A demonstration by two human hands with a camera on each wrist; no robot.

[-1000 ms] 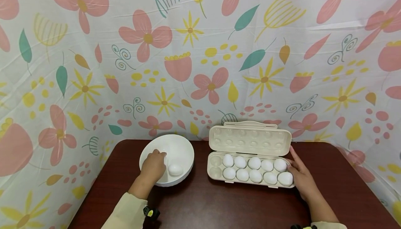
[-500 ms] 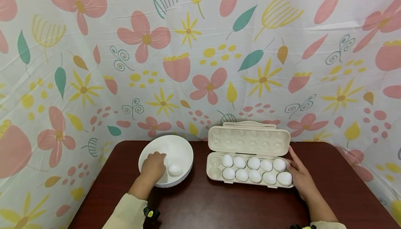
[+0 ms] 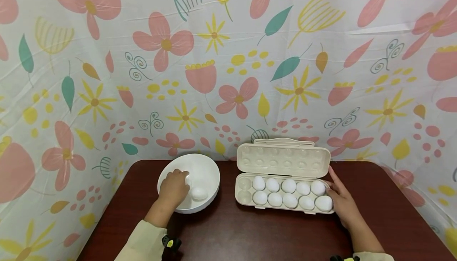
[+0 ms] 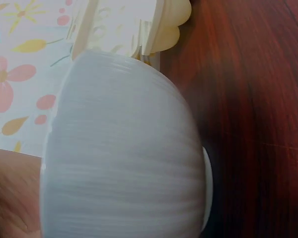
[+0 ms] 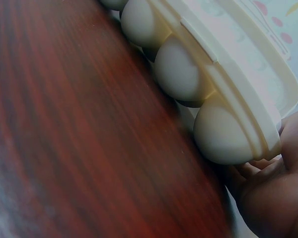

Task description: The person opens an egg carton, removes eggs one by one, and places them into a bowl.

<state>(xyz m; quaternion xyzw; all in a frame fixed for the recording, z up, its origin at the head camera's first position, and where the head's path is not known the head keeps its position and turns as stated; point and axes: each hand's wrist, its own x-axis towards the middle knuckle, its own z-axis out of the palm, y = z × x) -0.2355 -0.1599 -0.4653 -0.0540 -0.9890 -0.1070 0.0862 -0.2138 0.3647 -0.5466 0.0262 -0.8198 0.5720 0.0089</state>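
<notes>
A white bowl (image 3: 207,169) stands on the left side of the table, with a white egg (image 3: 199,193) lying inside it. My left hand (image 3: 174,189) reaches into this bowl, fingers curled down around another egg (image 3: 187,179), of which only a white edge shows at the fingertips. In the left wrist view the bowl's outer wall (image 4: 124,144) covers most of that hand. To the right, a cream egg carton (image 3: 283,161) has its lid up and several white eggs (image 3: 289,185) in two rows. My right hand (image 3: 344,205) grips the carton's right end, thumb at the rim beside the end eggs.
The dark red-brown wooden table (image 3: 264,237) runs under both things. Behind it hangs a floral cloth (image 3: 228,54), close to the carton's raised lid. Two bare cups (image 3: 244,190) show at the carton's left end.
The left hand has risen very slightly inside the bowl. The right hand and the carton keep their places; the head view has shifted a little.
</notes>
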